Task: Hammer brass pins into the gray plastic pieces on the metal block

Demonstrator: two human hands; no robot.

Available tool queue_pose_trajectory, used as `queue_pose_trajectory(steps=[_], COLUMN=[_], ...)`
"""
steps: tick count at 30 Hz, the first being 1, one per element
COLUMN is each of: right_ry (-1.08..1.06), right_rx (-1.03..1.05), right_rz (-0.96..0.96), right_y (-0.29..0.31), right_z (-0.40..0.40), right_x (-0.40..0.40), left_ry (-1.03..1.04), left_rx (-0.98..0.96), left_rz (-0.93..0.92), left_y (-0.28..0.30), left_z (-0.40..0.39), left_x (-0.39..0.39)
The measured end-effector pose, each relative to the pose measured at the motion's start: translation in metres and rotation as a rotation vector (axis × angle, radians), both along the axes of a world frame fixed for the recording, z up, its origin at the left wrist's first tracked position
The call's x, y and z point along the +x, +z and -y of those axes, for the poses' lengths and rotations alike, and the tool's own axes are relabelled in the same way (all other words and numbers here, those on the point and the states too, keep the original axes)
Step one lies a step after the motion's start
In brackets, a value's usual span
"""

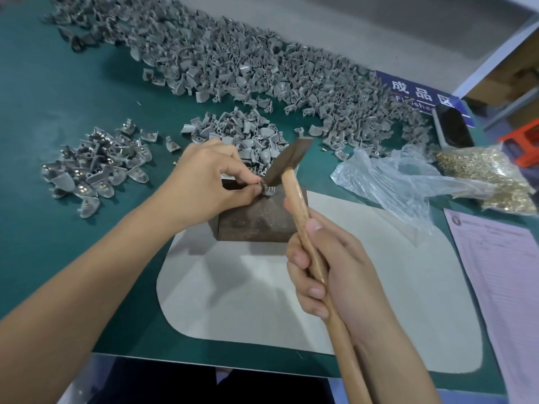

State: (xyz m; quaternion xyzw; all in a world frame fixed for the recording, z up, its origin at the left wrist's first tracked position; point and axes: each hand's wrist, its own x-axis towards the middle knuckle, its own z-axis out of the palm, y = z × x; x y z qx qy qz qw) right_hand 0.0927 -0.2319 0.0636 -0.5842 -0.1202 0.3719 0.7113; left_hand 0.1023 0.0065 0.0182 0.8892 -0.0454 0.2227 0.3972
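A dark, rusty metal block (256,220) stands on a white mat (262,301) at the table's middle. My left hand (204,173) pinches a small gray plastic piece (267,190) on the block's far top edge. My right hand (326,266) grips the wooden handle of a hammer (287,161). Its dark head is tilted, and its lower end is right at the piece. I cannot make out a brass pin in the piece. A clear bag of brass pins (493,176) lies at the right.
A long heap of gray plastic pieces (233,62) runs across the back of the green table. A smaller pile with brass fittings (96,167) lies at the left. A blue sign (420,91), a black box (453,126) and a pink form (501,281) are at the right.
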Motion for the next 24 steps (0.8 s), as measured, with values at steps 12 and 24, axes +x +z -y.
queue_pose_trajectory(steps=[12,24], right_ry=[-0.056,-0.016], right_rx=[0.001,-0.007], right_rz=[-0.024,-0.09], right_y=[0.005,0.0], right_z=[0.0,0.005], right_x=[0.008,0.003], left_ry=[-0.003,-0.023], left_rx=[-0.016,0.001], left_rz=[-0.009,-0.017], left_y=[-0.002,-0.001], left_z=[-0.003,-0.004], left_x=[0.001,0.001])
